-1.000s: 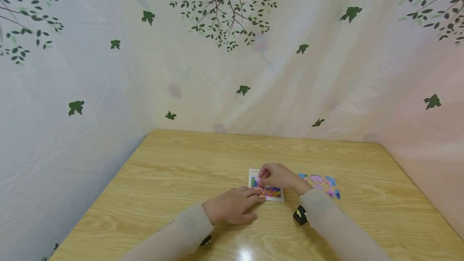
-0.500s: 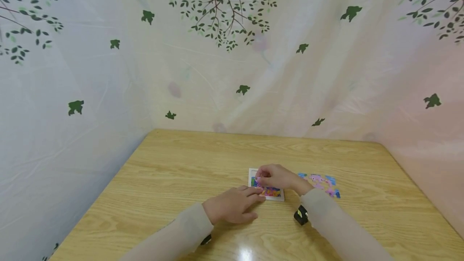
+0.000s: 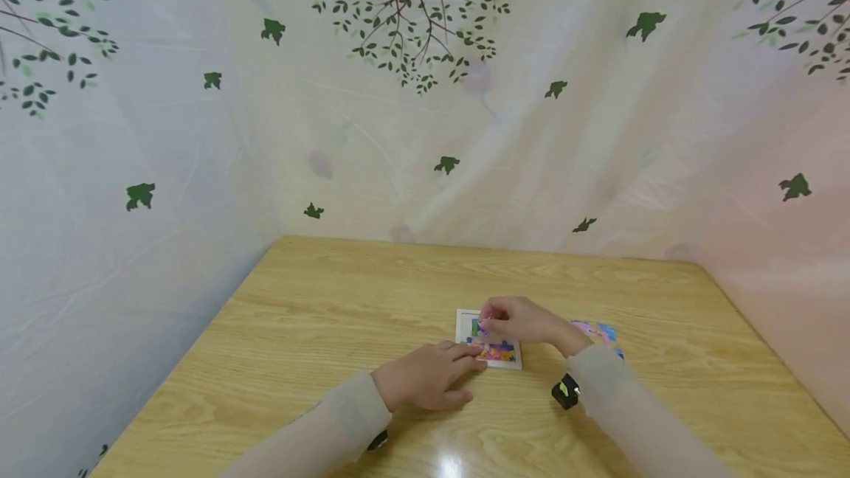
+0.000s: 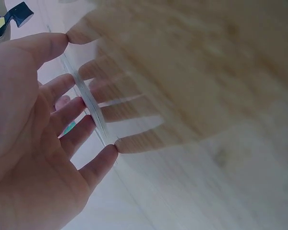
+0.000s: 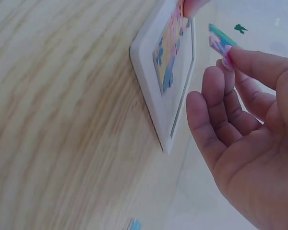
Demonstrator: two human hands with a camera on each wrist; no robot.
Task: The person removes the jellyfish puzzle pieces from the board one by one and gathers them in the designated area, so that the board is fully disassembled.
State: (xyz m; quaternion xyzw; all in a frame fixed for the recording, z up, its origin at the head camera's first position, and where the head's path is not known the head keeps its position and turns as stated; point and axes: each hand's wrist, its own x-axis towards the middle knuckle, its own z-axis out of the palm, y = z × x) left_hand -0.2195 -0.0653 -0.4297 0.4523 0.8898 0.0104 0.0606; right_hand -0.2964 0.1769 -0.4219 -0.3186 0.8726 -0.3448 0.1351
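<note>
My right hand (image 3: 521, 318) pinches a jigsaw piece (image 5: 223, 43) between thumb and fingertips, and the piece is turned up at an angle over the puzzle tray. Pink, teal and blue show on it in the right wrist view. White-rimmed, the puzzle tray (image 5: 146, 72) lies on the table, with joined pieces (image 3: 494, 352) along its near side and bare backing beyond them. My left hand (image 3: 425, 377) rests palm down at the tray's near left corner, fingers extended and spread. In the left wrist view its fingertips (image 4: 110, 149) are at the tray's edge.
Loose puzzle pieces (image 3: 606, 332) in blue and pink lie right of the tray, partly hidden behind my right wrist. The wooden table (image 3: 345, 293) reaches back to a pale curtain (image 3: 372, 190) printed with leaves and branches.
My right hand shifts slightly left, then moves back right with the piece, which is now turned differently. Its forearm covers more of the loose pieces. My left hand stays in place.
</note>
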